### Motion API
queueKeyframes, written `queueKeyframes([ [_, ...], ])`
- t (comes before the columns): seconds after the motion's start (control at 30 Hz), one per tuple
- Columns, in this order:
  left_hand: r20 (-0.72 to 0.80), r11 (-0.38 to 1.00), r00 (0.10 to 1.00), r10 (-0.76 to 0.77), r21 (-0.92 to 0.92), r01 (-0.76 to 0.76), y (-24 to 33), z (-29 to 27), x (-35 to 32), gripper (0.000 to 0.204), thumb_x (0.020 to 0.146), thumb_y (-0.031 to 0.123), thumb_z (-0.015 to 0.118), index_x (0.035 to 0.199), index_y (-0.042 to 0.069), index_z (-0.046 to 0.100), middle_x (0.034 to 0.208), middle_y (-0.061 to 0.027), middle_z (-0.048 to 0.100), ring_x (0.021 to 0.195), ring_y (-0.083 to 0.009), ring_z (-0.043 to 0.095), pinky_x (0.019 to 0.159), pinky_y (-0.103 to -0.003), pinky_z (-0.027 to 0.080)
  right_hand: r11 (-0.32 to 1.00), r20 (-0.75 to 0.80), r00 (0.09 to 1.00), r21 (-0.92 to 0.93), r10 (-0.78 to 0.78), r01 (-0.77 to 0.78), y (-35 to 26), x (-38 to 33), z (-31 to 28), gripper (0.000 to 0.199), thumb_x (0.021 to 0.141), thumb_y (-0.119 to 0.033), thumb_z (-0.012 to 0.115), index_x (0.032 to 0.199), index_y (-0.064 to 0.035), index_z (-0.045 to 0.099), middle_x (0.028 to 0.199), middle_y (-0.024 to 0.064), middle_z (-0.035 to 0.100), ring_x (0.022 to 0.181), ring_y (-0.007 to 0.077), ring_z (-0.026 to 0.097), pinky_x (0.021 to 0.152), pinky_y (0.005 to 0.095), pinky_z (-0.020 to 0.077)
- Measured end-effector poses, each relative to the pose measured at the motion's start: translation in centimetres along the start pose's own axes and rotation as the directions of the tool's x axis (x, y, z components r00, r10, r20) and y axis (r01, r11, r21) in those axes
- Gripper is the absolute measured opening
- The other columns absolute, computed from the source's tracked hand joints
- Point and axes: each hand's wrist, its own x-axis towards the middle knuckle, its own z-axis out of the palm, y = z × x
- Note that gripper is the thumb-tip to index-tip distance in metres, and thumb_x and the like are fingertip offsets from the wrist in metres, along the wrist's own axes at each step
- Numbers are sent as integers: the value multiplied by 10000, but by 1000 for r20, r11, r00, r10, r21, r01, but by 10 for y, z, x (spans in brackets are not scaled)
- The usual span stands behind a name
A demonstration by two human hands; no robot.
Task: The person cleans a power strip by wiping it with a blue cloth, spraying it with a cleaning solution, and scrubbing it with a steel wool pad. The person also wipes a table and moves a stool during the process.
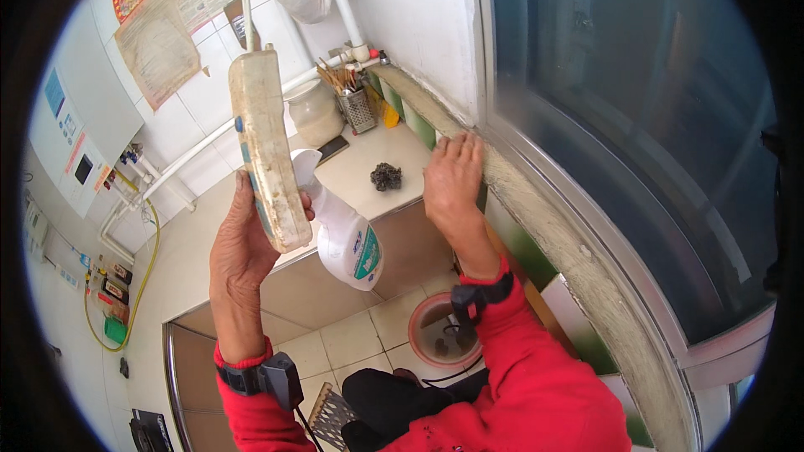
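My left hand (243, 243) is closed around a grimy off-white power strip (272, 159), thumb on one side edge and fingertips at the other. From the strip's upper end a white cord (245, 4) runs upward. Just right of those fingertips is a white spray bottle (350, 247) with a green label, tilted, its head partly behind the strip. What supports the bottle is hidden. My right hand (456, 180) rests palm down on the rough window ledge (536, 205), fingers slightly apart and bent at the edge. A dark scouring ball (386, 177) lies on the counter (360, 163) between the hands.
At the counter's back stand a round crock (314, 113) and a metal utensil holder (358, 110) with chopsticks. A large window (628, 117) is on the right. Below, a pink basin (419, 351) holds water on the tiled floor. A water heater (84, 125) hangs left.
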Motion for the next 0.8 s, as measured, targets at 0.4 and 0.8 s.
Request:
queueKeyframes([
  [0.4,-2,1000,1000,-10,25,10,1,4,-2,643,942,622,462,1264,71,541,1001,-193,641,866,-314,628,684,-380,512,983,-8,998,175,-60,60,34,-38,-32,573,826,-277,705,1273,41,541,1312,207,538,1266,332,459,1132,438,261],
  [0.8,-19,999,1000,-22,28,23,-1,8,-2,636,945,620,459,1236,63,558,988,-194,650,859,-309,633,691,-373,515,992,39,991,17,-125,125,28,-28,-28,591,829,-269,682,1289,66,523,1314,245,525,1285,371,450,1138,465,257],
])
